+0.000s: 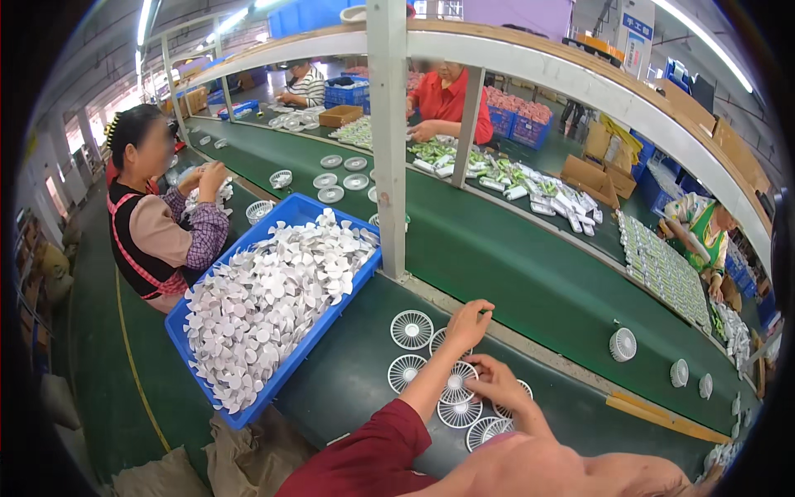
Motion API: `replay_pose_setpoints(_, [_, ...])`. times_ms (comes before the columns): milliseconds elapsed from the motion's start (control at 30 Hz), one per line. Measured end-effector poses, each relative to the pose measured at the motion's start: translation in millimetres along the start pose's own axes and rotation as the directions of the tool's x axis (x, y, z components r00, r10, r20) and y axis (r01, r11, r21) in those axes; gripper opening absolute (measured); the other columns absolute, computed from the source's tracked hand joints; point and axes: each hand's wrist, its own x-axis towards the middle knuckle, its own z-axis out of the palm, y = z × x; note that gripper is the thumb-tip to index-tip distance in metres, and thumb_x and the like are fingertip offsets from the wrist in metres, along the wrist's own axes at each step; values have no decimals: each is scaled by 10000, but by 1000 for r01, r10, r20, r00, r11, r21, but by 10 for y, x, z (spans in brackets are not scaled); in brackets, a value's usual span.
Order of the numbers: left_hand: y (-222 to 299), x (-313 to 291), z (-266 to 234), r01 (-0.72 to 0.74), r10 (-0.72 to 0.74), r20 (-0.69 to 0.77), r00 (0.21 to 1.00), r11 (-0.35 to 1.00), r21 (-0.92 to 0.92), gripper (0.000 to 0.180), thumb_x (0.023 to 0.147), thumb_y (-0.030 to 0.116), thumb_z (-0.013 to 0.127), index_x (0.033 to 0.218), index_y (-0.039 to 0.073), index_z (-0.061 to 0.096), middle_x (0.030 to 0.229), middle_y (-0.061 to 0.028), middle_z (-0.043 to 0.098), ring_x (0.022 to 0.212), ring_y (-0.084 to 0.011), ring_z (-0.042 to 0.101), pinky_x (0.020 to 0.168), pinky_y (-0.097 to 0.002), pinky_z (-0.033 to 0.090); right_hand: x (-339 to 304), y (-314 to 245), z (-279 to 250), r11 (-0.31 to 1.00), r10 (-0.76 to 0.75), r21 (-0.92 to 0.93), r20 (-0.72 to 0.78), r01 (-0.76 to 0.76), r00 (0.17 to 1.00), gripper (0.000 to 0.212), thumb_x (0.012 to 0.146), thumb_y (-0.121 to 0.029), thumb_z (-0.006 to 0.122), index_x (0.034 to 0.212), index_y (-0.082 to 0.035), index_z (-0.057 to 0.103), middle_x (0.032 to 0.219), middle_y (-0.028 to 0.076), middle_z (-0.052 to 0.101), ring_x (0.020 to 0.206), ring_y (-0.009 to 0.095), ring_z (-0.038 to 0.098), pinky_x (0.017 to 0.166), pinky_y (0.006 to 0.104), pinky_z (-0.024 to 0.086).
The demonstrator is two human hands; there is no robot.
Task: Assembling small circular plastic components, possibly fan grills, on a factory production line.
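Several round white fan grilles (411, 330) with radial spokes lie on the dark green bench in front of me. My left hand (470, 325) reaches over them near the belt's edge, its fingers stretched to the right and nothing visible in them. Part of one grille is hidden under that wrist. Just nearer, my right hand (499, 383) has its thumb and fingers at the rim of a fan grille (458, 383), which overlaps the others. More grilles lie beside and under my right forearm, partly covered.
A blue crate (286, 374) heaped with white fan blades (273, 306) stands to the left. A metal post (387, 141) rises beyond the bench. Round white caged parts (623, 345) sit on the green belt (530, 273). A co-worker (170, 203) sits at left; others work across the belt.
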Motion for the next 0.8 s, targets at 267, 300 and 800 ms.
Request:
replay_pose_setpoints(267, [108,37,-202,8,-12,-78,997,998,-55,225,888,185,606,1073,75,670,1117,-138,665,1017,-312,635,853,-385,507,-110,-224,-365,982,-104,138,-189,131,977,447,840,12,662,1267,-25,538,936,32,652,701,73,619,547,203,528])
replay_pose_setpoints(300, [119,46,-225,14,-19,-78,997,998,-65,225,889,184,607,1074,75,671,1118,-136,666,1019,-310,635,855,-385,506,-93,-168,-487,972,-178,100,-270,211,946,410,847,22,648,1243,-18,550,932,28,648,695,53,605,517,183,501])
replay_pose_setpoints(800, [73,9,-72,-57,55,-32,998,995,-83,210,879,153,625,1064,63,667,1057,-145,672,970,-308,638,840,-383,506,109,325,-489,482,-530,-872,-363,-80,766,605,675,-278,840,1184,-109,560,1445,241,402,1339,398,371,1086,512,284])
